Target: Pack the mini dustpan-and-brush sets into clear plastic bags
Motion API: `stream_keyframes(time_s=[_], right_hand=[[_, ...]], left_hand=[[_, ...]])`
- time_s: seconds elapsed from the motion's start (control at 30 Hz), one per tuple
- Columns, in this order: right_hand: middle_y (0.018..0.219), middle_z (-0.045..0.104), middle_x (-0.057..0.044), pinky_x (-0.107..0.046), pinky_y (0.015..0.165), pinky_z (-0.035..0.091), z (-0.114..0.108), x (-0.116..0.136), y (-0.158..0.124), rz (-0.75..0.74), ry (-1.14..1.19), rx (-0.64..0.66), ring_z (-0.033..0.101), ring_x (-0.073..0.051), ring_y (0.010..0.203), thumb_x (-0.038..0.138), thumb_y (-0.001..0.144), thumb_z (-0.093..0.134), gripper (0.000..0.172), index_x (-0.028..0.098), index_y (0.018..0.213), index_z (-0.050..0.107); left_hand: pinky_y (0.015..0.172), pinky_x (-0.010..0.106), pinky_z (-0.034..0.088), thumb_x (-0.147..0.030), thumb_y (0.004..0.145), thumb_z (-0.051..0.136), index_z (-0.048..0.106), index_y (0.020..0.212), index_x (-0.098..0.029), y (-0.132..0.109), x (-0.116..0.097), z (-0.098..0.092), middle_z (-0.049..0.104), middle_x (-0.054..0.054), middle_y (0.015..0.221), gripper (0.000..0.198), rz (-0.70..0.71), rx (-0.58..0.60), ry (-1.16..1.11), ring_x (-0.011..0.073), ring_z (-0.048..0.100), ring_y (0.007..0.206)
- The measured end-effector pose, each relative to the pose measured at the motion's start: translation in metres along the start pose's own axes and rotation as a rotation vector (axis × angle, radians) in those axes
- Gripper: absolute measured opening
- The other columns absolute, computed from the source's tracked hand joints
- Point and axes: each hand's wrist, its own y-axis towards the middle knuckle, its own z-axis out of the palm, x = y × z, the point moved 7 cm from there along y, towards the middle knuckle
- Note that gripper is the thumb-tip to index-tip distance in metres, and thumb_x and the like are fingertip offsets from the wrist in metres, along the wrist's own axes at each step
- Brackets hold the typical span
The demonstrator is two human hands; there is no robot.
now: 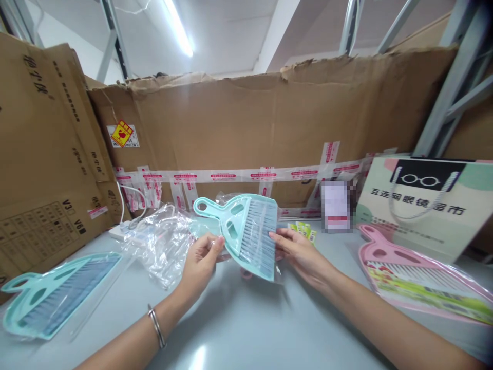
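Note:
I hold a small teal dustpan-and-brush set (246,231) in a clear plastic sleeve above the grey table (246,329). My left hand (202,262) pinches its left edge below the handle. At the bristle side, my right hand (296,252) grips the right edge with curled fingers. The handle points up and to the left.
A second teal set (57,295) lies bagged at the left. A pink set (416,277) lies at the right, before a printed paper bag (427,205). Crumpled clear bags (162,241) and a white power strip (121,231) sit behind. Cardboard boxes (269,128) wall the back and left.

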Motion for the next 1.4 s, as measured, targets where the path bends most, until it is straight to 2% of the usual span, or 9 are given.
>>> stream_keyframes(time_s=[0.13, 0.27, 0.43, 0.57, 0.73, 0.9, 1.03, 1.3, 1.4], right_hand=[[0.06, 0.061, 0.001, -0.021, 0.045, 0.04, 0.0, 0.005, -0.003, 0.019, 0.056, 0.03, 0.054, -0.009, 0.05, 0.032, 0.056, 0.08, 0.029, 0.015, 0.067, 0.058], [0.061, 0.064, 0.0, -0.023, 0.05, 0.048, -0.024, 0.014, 0.001, 0.03, 0.078, -0.142, 0.059, -0.013, 0.056, 0.016, 0.062, 0.073, 0.017, 0.018, 0.063, 0.057], [0.064, 0.066, -0.001, -0.029, 0.055, 0.053, -0.044, 0.015, 0.013, 0.082, 0.157, -0.151, 0.062, -0.016, 0.058, 0.015, 0.066, 0.07, 0.012, 0.019, 0.067, 0.058], [0.072, 0.069, -0.003, -0.029, 0.064, 0.053, -0.027, 0.015, 0.009, 0.07, 0.158, 0.001, 0.063, -0.016, 0.064, 0.019, 0.067, 0.07, 0.009, 0.018, 0.072, 0.063], [0.077, 0.067, -0.005, -0.029, 0.071, 0.051, 0.007, 0.009, -0.012, 0.132, 0.017, 0.196, 0.063, -0.016, 0.072, 0.028, 0.062, 0.075, 0.022, 0.015, 0.076, 0.064], [0.091, 0.058, -0.005, -0.034, 0.075, 0.048, 0.001, 0.062, -0.035, -0.471, -0.363, -0.208, 0.056, -0.019, 0.085, 0.042, 0.07, 0.066, 0.029, 0.024, 0.092, 0.063], [0.094, 0.051, -0.005, -0.039, 0.081, 0.043, 0.062, 0.083, -0.067, -0.939, -0.902, 0.092, 0.051, -0.021, 0.088, 0.032, 0.069, 0.068, 0.027, 0.029, 0.095, 0.066], [0.088, 0.05, -0.005, -0.031, 0.069, 0.042, 0.03, 0.106, -0.029, -0.924, -1.008, 0.039, 0.05, -0.016, 0.073, 0.026, 0.076, 0.054, 0.017, 0.023, 0.088, 0.067], [0.086, 0.053, -0.005, -0.029, 0.069, 0.04, 0.022, 0.077, -0.002, -0.863, -1.167, 0.189, 0.049, -0.016, 0.073, 0.021, 0.075, 0.053, 0.017, 0.023, 0.081, 0.068]], left_hand=[[0.046, 0.019, 0.044, -0.053, 0.07, 0.063, 0.052, 0.065, -0.018, 0.01, 0.0, -0.014, 0.056, -0.002, 0.061, 0.038, -0.02, -0.066, 0.056, 0.0102, 0.055, 0.055], [0.075, 0.033, 0.053, -0.052, 0.074, 0.057, 0.049, 0.068, -0.019, 0.038, -0.023, -0.094, 0.061, 0.003, 0.082, 0.035, 0.167, -0.374, 0.205, 0.0208, 0.061, 0.092], [0.103, 0.064, 0.015, -0.046, 0.063, 0.071, 0.048, 0.109, -0.01, 0.044, -0.064, -0.168, 0.033, 0.026, 0.136, 0.062, 0.314, -0.81, 0.907, 0.0427, 0.023, 0.131], [0.107, 0.056, 0.018, -0.041, 0.067, 0.071, 0.032, 0.132, -0.018, 0.028, -0.077, -0.109, 0.018, 0.02, 0.147, 0.079, 0.61, -0.539, 0.825, 0.0358, 0.017, 0.136], [0.074, 0.038, 0.053, -0.045, 0.07, 0.066, 0.048, 0.123, -0.026, 0.015, -0.028, -0.016, 0.051, 0.013, 0.128, 0.059, 0.178, 0.262, 0.218, 0.0266, 0.059, 0.098], [0.081, 0.04, 0.051, -0.037, 0.064, 0.075, 0.063, 0.092, -0.024, 0.003, -0.048, -0.013, 0.051, 0.01, 0.132, 0.033, 0.327, 0.178, 0.124, 0.0288, 0.057, 0.107], [0.096, 0.047, 0.043, -0.038, 0.062, 0.076, 0.065, 0.092, -0.022, -0.005, -0.059, 0.0, 0.054, 0.01, 0.13, 0.035, 0.422, 0.231, 0.225, 0.0318, 0.048, 0.121], [0.096, 0.041, 0.04, -0.035, 0.07, 0.07, 0.058, 0.086, -0.019, 0.006, -0.077, -0.067, 0.06, 0.006, 0.106, 0.026, 0.694, -0.37, 0.489, 0.0227, 0.056, 0.104], [0.088, 0.035, 0.044, -0.035, 0.066, 0.073, 0.057, 0.083, -0.019, 0.02, -0.059, -0.069, 0.059, 0.004, 0.093, 0.028, 0.681, -0.31, 0.688, 0.0202, 0.058, 0.093]])
